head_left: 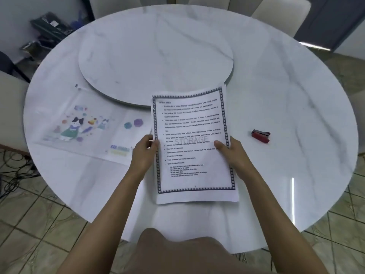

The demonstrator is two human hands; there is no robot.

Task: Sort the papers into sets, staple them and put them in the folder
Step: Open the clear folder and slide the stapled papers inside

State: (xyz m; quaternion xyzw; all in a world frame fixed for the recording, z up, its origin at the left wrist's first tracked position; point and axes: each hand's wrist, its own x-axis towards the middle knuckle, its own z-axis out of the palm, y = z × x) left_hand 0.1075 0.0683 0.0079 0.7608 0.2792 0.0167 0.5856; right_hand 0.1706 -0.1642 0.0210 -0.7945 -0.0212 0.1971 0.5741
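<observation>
Grip, left hand (145,153): is pinching the left edge of the papers (193,123) about halfway up, thumb on the printed face, fingers curled behind.
Grip, right hand (235,155): is clamping the right edge at the same height, with the thumb (218,144) lying across the text and the fingers hidden underneath.
Papers: are being held face up between both hands in front of the person. The top sheet is showing a bordered page with a grey "STORAGE" watermark. How many sheets are lying beneath it cannot be told, nor whether the lower edge is touching the table (286,86).
Step in hand (judged): is looking like squaring or reading off the stack before dividing it into sets; no staple is showing.
Handling note (judged): loosening both pinches slightly and tapping the lower edge on the tabletop is the way to level the sheets. Headings need checking page by page, since loose sheets are prone to fanning or slipping.
Stapler (260,136): red, is lying on the table to the right, near the right hand but apart from it.
Folder (83,125): clear, printed with a cartoon cat, is lying flat to the left, just beside the left hand.
Turntable (156,56): round, is sitting at the table's centre, beyond the papers.
</observation>
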